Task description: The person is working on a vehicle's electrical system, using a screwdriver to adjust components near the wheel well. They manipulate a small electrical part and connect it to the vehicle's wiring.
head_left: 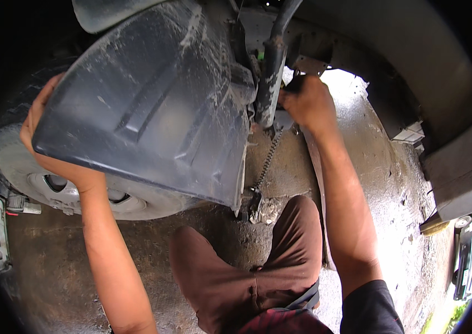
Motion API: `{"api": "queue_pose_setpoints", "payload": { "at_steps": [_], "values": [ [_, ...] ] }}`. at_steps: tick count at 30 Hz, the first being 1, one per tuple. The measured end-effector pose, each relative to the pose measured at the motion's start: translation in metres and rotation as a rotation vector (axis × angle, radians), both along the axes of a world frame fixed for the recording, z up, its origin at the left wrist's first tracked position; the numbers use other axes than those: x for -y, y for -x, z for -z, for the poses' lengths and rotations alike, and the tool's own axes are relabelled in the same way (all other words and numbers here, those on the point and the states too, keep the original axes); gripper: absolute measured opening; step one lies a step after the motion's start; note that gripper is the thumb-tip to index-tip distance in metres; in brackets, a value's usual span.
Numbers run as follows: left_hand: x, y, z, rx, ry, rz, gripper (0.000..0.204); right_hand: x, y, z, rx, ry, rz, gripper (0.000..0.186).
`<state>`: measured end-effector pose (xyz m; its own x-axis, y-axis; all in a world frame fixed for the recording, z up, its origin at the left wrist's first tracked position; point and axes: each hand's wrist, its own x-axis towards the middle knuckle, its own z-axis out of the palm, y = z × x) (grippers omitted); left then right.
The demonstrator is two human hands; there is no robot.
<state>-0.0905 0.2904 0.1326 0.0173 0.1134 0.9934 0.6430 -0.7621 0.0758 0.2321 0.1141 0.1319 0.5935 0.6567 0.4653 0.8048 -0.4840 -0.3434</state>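
Note:
A large scuffed black plastic panel (152, 111) spans the upper left and middle. My left hand (43, 117) grips its curved left edge, fingers curled over the rim, palm partly hidden behind it. My right hand (309, 104) is at the upper middle, just right of a dark metal tube (272, 83) with flaking paint, fingers closed around or against something dark that I cannot make out. A ribbed strap or hose (271, 156) hangs below the tube. A dark bracket with holes (311, 64) is just above my right hand.
A dusty wheel (69, 189) stands behind the panel at the left. Dark bodywork (450, 172) arches over the right side. My knees rest above the wet, stained concrete floor (52, 250). Parts of other vehicles (464, 261) show at the far right and left rims.

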Motion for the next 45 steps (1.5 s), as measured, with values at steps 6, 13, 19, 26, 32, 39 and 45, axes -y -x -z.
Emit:
{"api": "queue_pose_setpoints", "payload": {
  "at_steps": [6, 13, 19, 26, 32, 39, 45],
  "values": [
    [-0.016, 0.010, -0.004, -0.036, -0.049, 0.238, 0.023, 0.000, 0.008, -0.010, -0.023, 0.120, 0.018, 0.045],
    [-0.018, 0.012, -0.001, -0.057, -0.106, 0.172, 0.025, -0.003, 0.016, 0.000, 0.105, 0.060, 0.025, 0.043],
    [-0.017, 0.011, 0.004, 0.031, -0.069, 0.124, 0.035, -0.006, 0.012, 0.007, 0.129, 0.027, -0.001, 0.035],
    [-0.018, 0.011, 0.003, -0.001, -0.066, 0.134, 0.038, -0.011, 0.012, 0.002, 0.004, 0.098, 0.035, 0.033],
    [-0.014, 0.007, 0.004, 0.072, 0.024, 0.163, 0.036, -0.004, 0.013, 0.016, 0.121, 0.014, 0.018, 0.040],
    [0.007, -0.005, -0.001, 0.044, 0.024, -0.024, 0.031, -0.004, 0.018, 0.019, 0.073, -0.041, -0.010, 0.035],
    [0.016, -0.009, -0.004, 0.064, 0.073, -0.046, 0.034, -0.005, 0.019, 0.020, -0.036, -0.004, 0.034, 0.032]
  ]
}}
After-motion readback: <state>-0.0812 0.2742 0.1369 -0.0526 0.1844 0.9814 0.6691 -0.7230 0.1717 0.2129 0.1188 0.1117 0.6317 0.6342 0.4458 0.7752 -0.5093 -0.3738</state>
